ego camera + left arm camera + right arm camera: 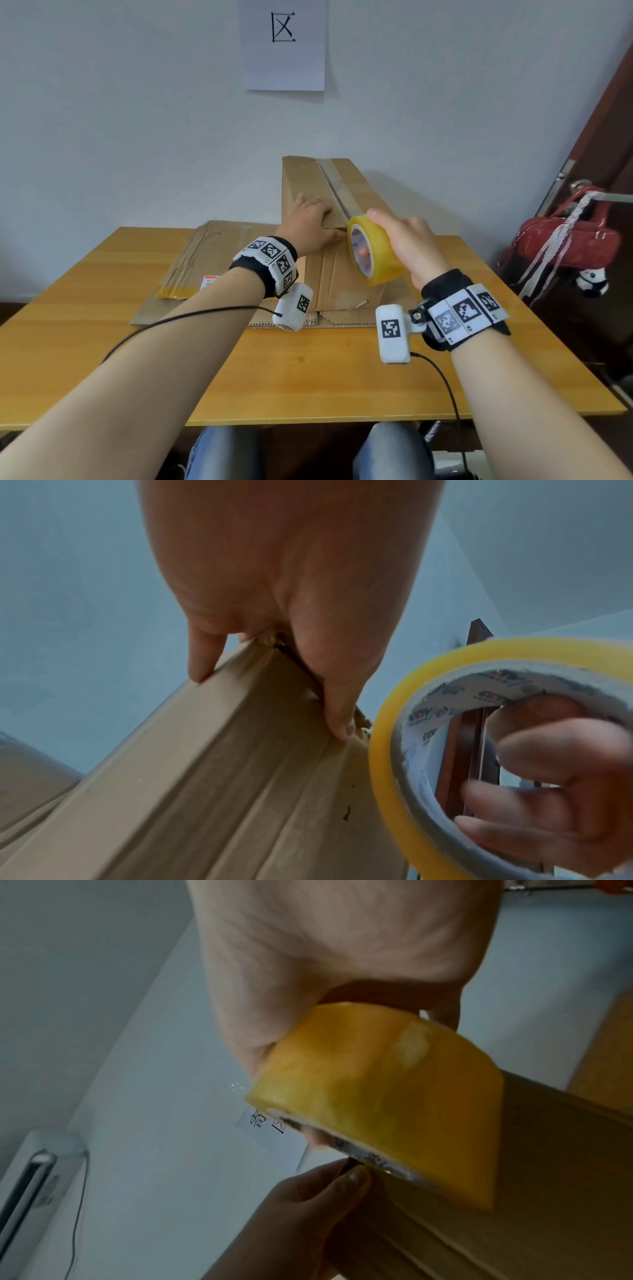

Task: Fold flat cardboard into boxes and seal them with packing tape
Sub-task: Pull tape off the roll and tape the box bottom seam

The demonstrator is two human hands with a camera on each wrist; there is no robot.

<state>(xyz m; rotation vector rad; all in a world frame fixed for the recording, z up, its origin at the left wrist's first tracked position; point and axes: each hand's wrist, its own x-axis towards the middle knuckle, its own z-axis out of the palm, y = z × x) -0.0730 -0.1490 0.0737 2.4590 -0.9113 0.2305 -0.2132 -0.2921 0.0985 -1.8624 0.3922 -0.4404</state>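
A folded cardboard box stands on the wooden table, and a strip of clear tape runs along its top seam. My left hand lies flat on the box top at the near edge. In the left wrist view its thumb presses along the box's corner. My right hand grips a yellowish roll of packing tape, with fingers through its core. The roll hovers just right of the left hand, at the box's near top edge.
Flat cardboard sheets lie on the table left of the box. The wall rises right behind the box, with a paper sign on it. A red bag hangs from a door handle at the right. My knees show under the table's front edge.
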